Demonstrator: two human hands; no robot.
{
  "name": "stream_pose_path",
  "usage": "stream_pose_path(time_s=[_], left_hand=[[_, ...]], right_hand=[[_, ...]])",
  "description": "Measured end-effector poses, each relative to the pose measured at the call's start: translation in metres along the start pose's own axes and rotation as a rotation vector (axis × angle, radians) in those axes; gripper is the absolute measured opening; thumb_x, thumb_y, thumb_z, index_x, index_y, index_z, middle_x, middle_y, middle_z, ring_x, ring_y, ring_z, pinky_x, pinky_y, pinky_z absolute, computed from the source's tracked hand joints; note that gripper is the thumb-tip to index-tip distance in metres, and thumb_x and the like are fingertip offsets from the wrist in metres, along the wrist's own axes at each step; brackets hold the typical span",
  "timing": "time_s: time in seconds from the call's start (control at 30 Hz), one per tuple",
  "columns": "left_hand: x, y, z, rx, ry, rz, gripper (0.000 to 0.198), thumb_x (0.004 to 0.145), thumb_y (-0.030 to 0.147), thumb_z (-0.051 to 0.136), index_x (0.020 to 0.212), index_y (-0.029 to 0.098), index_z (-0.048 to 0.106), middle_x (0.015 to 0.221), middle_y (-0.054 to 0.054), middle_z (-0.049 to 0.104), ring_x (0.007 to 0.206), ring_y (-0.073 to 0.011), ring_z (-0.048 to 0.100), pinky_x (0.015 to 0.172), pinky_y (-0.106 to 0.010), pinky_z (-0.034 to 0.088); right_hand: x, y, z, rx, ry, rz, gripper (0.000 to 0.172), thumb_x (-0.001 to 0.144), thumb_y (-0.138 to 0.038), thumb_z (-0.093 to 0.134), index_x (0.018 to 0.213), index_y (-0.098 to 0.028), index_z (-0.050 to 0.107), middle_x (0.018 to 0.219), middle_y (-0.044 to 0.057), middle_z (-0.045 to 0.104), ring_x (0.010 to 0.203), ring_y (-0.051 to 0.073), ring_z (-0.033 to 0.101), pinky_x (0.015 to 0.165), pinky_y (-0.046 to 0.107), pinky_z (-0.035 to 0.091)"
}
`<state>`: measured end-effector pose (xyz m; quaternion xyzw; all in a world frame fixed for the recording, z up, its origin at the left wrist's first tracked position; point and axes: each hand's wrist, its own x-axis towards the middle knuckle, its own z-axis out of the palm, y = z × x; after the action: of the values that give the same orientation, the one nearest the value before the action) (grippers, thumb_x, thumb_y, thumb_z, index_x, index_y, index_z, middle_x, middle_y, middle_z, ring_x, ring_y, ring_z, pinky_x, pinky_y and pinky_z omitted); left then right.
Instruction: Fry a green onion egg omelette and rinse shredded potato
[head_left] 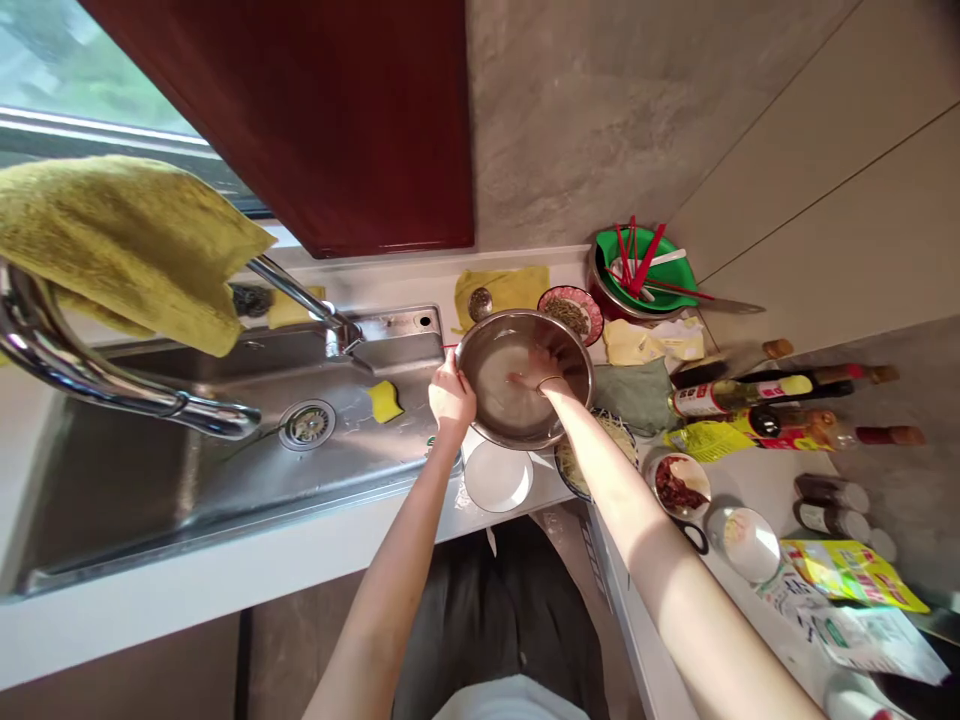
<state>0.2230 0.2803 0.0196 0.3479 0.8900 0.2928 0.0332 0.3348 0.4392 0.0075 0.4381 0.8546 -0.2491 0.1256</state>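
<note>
A large metal bowl (576, 372) with cloudy water (501, 392) stands at the counter's edge beside the sink. My left hand (452, 397) is closed on the bowl's left rim, thumb on top. Inside the bowl, my right hand (536, 370) dips into the water with thumb and fingers apart; the fingertips are partly hidden by the water. A white plate (498, 478) lies just in front of the bowl. Under my right forearm, a dish of pale shreds (616, 440) is partly covered. Behind the bowl are a red-rimmed plate of brownish shreds (568, 312) and a yellow cloth (517, 285).
Left is the sink (225, 490) with a yellow sponge (385, 401) and a chrome faucet (135, 385) draped with a towel (127, 240). On the right are a green basket (679, 272), a knife (739, 307), bottles (739, 395) and a bowl of dark red meat (679, 487).
</note>
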Motion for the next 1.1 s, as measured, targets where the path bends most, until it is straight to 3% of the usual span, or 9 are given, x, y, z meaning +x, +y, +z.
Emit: stream_pose_path(time_s=[0.23, 0.37, 0.5, 0.63, 0.8, 0.87, 0.93, 1.0, 1.1], left_hand=[[0.003, 0.003, -0.003, -0.117, -0.033, -0.047, 0.046, 0.089, 0.016, 0.033, 0.134, 0.02, 0.042, 0.116, -0.013, 0.061, 0.104, -0.025, 0.055, 0.089, -0.038, 0.041], [0.003, 0.003, -0.004, -0.17, -0.047, -0.07, 0.045, 0.09, 0.018, 0.033, 0.134, 0.022, 0.042, 0.116, -0.012, 0.06, 0.107, -0.0255, 0.053, 0.091, -0.039, 0.039], [0.003, 0.001, -0.001, -0.184, -0.042, -0.077, 0.043, 0.091, 0.018, 0.033, 0.132, 0.02, 0.043, 0.115, -0.013, 0.06, 0.109, -0.0254, 0.052, 0.094, -0.04, 0.038], [0.004, 0.0, 0.0, -0.147, -0.024, -0.047, 0.042, 0.09, 0.018, 0.033, 0.13, 0.015, 0.044, 0.116, -0.014, 0.06, 0.108, -0.0257, 0.053, 0.093, -0.039, 0.04], [0.005, 0.0, 0.001, -0.083, 0.027, -0.032, 0.044, 0.088, 0.018, 0.034, 0.131, 0.014, 0.045, 0.11, -0.013, 0.063, 0.104, -0.0256, 0.057, 0.089, -0.037, 0.045], [0.005, 0.0, 0.002, -0.076, 0.032, -0.028, 0.045, 0.088, 0.019, 0.034, 0.132, 0.014, 0.045, 0.108, -0.013, 0.064, 0.102, -0.0254, 0.058, 0.087, -0.036, 0.045], [0.004, 0.0, 0.002, -0.078, 0.031, -0.027, 0.046, 0.087, 0.018, 0.034, 0.132, 0.015, 0.044, 0.106, -0.012, 0.064, 0.1, -0.025, 0.059, 0.085, -0.036, 0.046], [0.004, 0.0, 0.002, -0.073, 0.026, -0.034, 0.047, 0.087, 0.018, 0.035, 0.133, 0.016, 0.043, 0.105, -0.012, 0.064, 0.098, -0.0248, 0.059, 0.083, -0.035, 0.046], [0.004, 0.0, 0.002, -0.06, 0.017, -0.039, 0.048, 0.087, 0.018, 0.035, 0.134, 0.017, 0.042, 0.105, -0.01, 0.065, 0.096, -0.024, 0.059, 0.083, -0.035, 0.046]], right_hand=[[-0.019, -0.036, 0.039, 0.058, -0.062, 0.001, 0.09, 0.052, -0.026, 0.081, 0.131, -0.013, 0.039, 0.134, 0.022, 0.039, 0.115, 0.037, 0.044, 0.088, 0.04, 0.041], [-0.026, -0.053, 0.045, 0.165, -0.139, -0.049, 0.057, 0.064, -0.009, 0.07, 0.117, -0.013, 0.053, 0.119, 0.019, 0.054, 0.104, 0.03, 0.054, 0.085, 0.037, 0.043], [-0.019, -0.059, 0.044, 0.328, -0.267, -0.06, 0.005, 0.073, -0.012, 0.063, 0.077, -0.013, 0.063, 0.079, 0.013, 0.065, 0.086, 0.025, 0.061, 0.077, 0.035, 0.048], [-0.014, -0.055, 0.034, 0.554, -0.45, -0.047, 0.016, 0.08, -0.024, 0.057, 0.066, -0.017, 0.059, 0.061, 0.006, 0.062, 0.065, 0.019, 0.062, 0.064, 0.033, 0.053], [-0.026, -0.035, 0.003, 0.872, -0.546, -0.068, 0.021, 0.088, -0.029, 0.044, 0.089, -0.016, 0.061, 0.084, 0.006, 0.067, 0.07, 0.012, 0.064, 0.066, 0.024, 0.054], [-0.034, -0.025, -0.01, 0.99, -0.514, -0.099, 0.025, 0.089, -0.033, 0.043, 0.097, -0.016, 0.06, 0.087, 0.005, 0.066, 0.067, 0.01, 0.062, 0.062, 0.021, 0.052], [-0.043, -0.016, -0.021, 0.963, -0.382, -0.145, 0.027, 0.089, -0.035, 0.045, 0.1, -0.016, 0.061, 0.084, 0.004, 0.065, 0.059, 0.009, 0.057, 0.054, 0.02, 0.047], [-0.053, -0.008, -0.029, 0.749, -0.176, -0.217, 0.024, 0.088, -0.032, 0.046, 0.093, -0.016, 0.063, 0.077, 0.003, 0.064, 0.056, 0.009, 0.053, 0.052, 0.02, 0.043], [-0.067, 0.003, -0.036, 0.407, 0.181, -0.358, 0.021, 0.087, -0.027, 0.046, 0.085, -0.017, 0.065, 0.077, 0.004, 0.064, 0.069, 0.014, 0.056, 0.065, 0.025, 0.044]])
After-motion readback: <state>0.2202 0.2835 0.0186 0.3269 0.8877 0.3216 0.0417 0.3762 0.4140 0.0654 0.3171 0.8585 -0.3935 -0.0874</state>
